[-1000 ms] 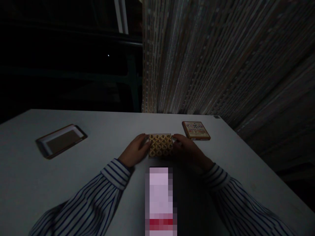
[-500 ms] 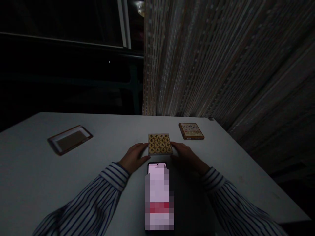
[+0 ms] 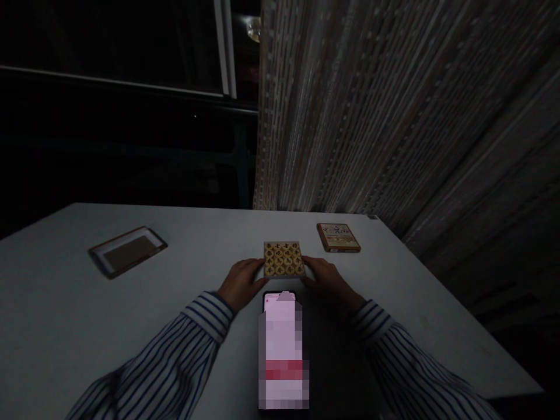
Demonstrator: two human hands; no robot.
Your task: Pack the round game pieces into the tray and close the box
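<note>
A clear square case (image 3: 284, 259) filled with rows of round yellowish pieces bearing dark characters sits on the white table (image 3: 210, 230). My left hand (image 3: 240, 283) grips its left side, the thumb near the front corner. On the opposite side, my right hand (image 3: 328, 281) has its fingers against the case's right edge. Just in front of the case lies a phone (image 3: 283, 350) with a lit, blurred-out screen.
An open shallow box lid or tray (image 3: 128, 251) with a brown rim lies at the left. A flat printed box (image 3: 339, 237) lies at the back right. Behind the table hangs a beaded curtain (image 3: 332, 105).
The view has shifted slightly. My right hand has come a little closer in against the case, and both hands still flank it.
</note>
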